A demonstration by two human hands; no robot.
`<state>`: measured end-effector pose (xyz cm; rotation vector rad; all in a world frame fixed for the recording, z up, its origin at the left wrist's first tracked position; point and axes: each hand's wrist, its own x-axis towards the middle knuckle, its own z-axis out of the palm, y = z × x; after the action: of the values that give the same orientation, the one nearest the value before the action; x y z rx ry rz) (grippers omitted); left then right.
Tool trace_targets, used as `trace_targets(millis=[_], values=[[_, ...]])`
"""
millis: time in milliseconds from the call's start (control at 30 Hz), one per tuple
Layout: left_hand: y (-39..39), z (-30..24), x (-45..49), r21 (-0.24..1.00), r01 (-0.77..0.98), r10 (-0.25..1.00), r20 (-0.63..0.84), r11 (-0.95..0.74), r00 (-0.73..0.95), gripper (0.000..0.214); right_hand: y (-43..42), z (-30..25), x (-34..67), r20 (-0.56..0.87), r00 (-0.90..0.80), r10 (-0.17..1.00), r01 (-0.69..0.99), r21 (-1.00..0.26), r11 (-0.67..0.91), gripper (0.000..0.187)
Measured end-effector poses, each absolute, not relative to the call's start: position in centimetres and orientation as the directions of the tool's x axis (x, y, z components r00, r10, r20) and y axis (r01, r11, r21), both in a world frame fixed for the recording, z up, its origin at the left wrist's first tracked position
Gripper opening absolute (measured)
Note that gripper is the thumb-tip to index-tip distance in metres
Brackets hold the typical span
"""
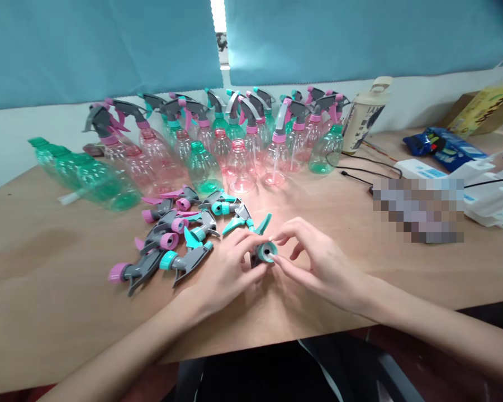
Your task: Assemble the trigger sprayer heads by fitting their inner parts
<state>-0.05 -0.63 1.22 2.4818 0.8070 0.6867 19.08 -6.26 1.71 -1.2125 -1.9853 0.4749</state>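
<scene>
2 bare forearms (146, 335) reach over the table (58, 290). The left hand (235, 271) pinches a sprayer (255, 257), right of the loose heads (145, 269); the right hand (322, 257) has thumb and index narrowly apart at the teal collar (261, 251), whether gripping I can't tell. Bottles (204, 170) stand behind.

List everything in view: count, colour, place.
Held spray head: one, grey and turquoise, centre
Loose spray heads: several, grey with pink or turquoise, left
Bottles with sprayers: many, pink or green, back
Open bottles: several, pink or green, back and left
Tumbler: one, cream, back right
Packet: one, blue, right
Tall bottle: one, yellow, right
Box: one, brown, right
Plastic items: count unclear, white, right
Cables: several, black, right
Pixelated patch: one, right
Panels: two, blue, behind
Table: one, tan, beneath
Left hand: one, centre
Right hand: one, centre
</scene>
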Motion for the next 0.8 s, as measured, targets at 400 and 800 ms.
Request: trace_targets(millis=[400, 800], values=[[-1.8, 2.8, -5.5, 0.15, 0.489, 0.512, 0.246, -0.859, 0.823, 0.045, -6.7, 2.7, 16.0, 0.319, -0.364, 0.875, 0.702, -0.523, 0.483, 0.026], [-5.3, 2.9, -9.4, 0.201, 0.609, 0.638, 0.341, -0.767, 0.691, 0.022, -5.6, 0.2, 12.9, 0.346, -0.604, 0.718, 0.736, -0.102, 0.669, 0.033]])
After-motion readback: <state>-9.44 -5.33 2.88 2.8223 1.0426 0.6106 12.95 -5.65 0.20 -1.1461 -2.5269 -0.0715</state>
